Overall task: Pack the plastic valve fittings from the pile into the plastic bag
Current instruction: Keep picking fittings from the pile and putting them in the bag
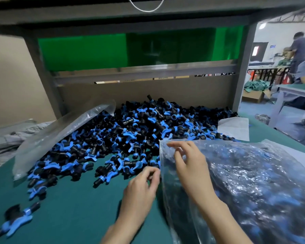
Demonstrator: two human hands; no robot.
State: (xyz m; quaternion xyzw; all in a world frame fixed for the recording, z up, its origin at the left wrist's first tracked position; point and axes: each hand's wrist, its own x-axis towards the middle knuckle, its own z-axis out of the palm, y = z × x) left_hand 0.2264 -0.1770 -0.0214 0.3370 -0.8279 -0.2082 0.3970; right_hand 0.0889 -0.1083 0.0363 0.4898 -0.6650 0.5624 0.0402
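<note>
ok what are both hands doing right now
left hand: closed, pinching the plastic bag by its edge
right hand: closed, gripping the plastic bag's mouth

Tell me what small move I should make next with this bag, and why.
Probably spread the mouth of the bag wider toward the pile. Your left hand pinches its edge, your right hand grips it higher up, neither holds a fitting, and the pile lies right beside the opening.
</note>
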